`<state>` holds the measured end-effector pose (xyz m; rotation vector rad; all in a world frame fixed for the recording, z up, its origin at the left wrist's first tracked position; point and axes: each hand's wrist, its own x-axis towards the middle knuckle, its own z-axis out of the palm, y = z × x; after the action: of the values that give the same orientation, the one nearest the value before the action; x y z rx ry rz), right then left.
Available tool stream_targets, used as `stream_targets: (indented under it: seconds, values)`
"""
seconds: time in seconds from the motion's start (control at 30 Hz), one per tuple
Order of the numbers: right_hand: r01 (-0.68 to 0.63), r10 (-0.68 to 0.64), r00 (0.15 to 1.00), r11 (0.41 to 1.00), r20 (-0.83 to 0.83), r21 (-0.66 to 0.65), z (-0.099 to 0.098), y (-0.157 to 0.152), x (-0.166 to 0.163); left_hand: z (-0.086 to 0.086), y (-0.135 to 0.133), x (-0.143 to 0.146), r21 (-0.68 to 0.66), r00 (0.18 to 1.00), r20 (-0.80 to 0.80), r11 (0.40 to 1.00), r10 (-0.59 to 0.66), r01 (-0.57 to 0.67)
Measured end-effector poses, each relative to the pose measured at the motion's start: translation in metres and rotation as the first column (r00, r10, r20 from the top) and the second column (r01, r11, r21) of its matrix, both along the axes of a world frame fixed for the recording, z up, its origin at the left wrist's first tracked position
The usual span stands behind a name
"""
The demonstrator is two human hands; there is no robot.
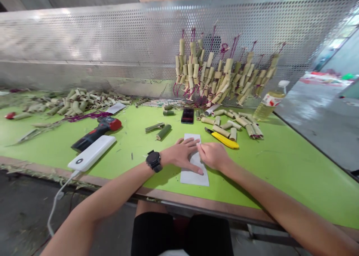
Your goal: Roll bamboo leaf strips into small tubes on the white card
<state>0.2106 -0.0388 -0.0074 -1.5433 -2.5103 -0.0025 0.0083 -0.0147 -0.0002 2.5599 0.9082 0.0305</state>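
Observation:
A white sheet of paper (194, 175) lies flat on the green table (280, 166) in front of me. My left hand (183, 155), with a black watch on the wrist, rests flat on the sheet with fingers stretched out. My right hand (213, 155) presses on the sheet's right side, fingers curled down against the paper. A yellow utility knife (223, 139) lies just beyond my right hand.
Cut bamboo tubes (234, 123) lie behind the knife; strung bamboo bundles (218, 76) lean on the perforated metal wall. A phone (187, 115), a green bamboo piece (163, 132), a cordless drill (95, 133), a white power bank (91, 153) and an oil bottle (269, 102) stand around.

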Motion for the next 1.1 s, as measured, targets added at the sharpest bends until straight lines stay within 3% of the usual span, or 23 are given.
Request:
stream_targets:
  seconds: [0.1, 0.23, 0.3, 0.5, 0.73, 0.83, 0.93, 1.03, 1.1]
  values:
    - [-0.062, 0.062, 0.998, 0.998, -0.02, -0.001, 0.0, -0.004, -0.004, -0.002, 0.0, 0.001, 0.014, 1.0, 0.0, 1.0, 0.012, -0.012]
    - [0.134, -0.138, 0.987, 0.99, 0.078, 0.05, 0.007, 0.005, 0.002, -0.004, 0.0, 0.002, -0.011, 1.0, -0.01, 1.0, 0.014, -0.014]
    - [0.168, -0.173, 0.981, 0.984, 0.088, 0.065, 0.008, 0.007, 0.004, -0.004, 0.0, 0.002, -0.019, 1.0, -0.013, 1.0, 0.014, -0.015]
    - [-0.032, 0.031, 0.999, 0.999, 0.013, 0.007, 0.002, -0.005, -0.005, -0.005, -0.001, 0.004, 0.019, 0.999, -0.015, 0.999, 0.036, -0.035]
    - [0.233, -0.239, 0.969, 0.969, 0.068, 0.088, 0.009, 0.025, 0.016, -0.007, -0.001, 0.003, 0.051, 1.0, -0.024, 0.999, 0.018, -0.017]
    - [0.301, -0.297, 0.952, 0.952, -0.076, 0.053, 0.009, 0.029, 0.022, -0.006, 0.001, 0.004, 0.109, 1.0, 0.023, 0.994, -0.019, 0.017]
    - [0.306, -0.31, 0.884, 0.949, -0.351, -0.069, 0.007, 0.026, 0.022, -0.003, 0.002, 0.006, 0.134, 0.989, 0.11, 0.987, -0.102, 0.087]
    - [0.179, -0.298, 0.735, 0.952, -0.609, -0.249, 0.002, 0.02, 0.017, 0.0, 0.002, 0.01, 0.122, 0.973, 0.181, 0.985, -0.14, 0.119]
    - [0.052, -0.33, 0.625, 0.922, -0.708, -0.383, -0.001, 0.016, 0.013, 0.002, 0.001, 0.012, 0.109, 0.968, 0.219, 0.989, -0.125, 0.103]
